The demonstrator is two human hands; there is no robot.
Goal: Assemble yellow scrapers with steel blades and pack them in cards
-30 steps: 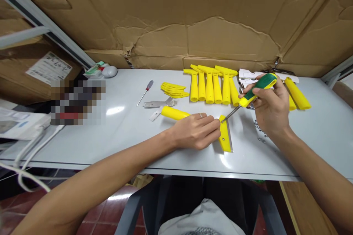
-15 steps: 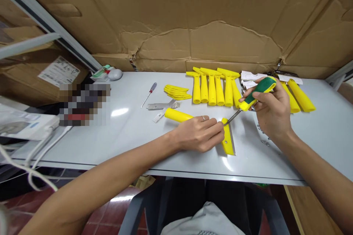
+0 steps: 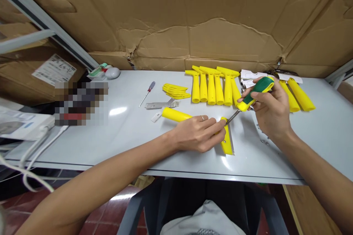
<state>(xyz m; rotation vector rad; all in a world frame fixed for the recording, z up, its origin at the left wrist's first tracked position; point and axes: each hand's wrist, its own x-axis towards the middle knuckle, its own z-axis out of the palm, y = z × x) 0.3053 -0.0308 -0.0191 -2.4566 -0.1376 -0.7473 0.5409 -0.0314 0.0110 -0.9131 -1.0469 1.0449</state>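
My left hand is closed round a yellow scraper lying on the table, its handle sticking out to the left and its head with a thin metal blade to the right. In my right hand is a screwdriver with a green and yellow grip. Its shaft slants down to the left and its tip meets the upper part of the scraper head, beside my left fingertips, which partly hide the contact. One screw shows lower on the head. Several small screws lie beneath my right hand.
Several yellow scraper handles line the back of the table, two more at right. Thin yellow pieces, metal blades and a small screwdriver lie left of them. White cables run at far left; cardboard stands behind.
The view has shifted slightly. Both hands keep their hold, and the left fingertips sit a little closer round the screwdriver tip.
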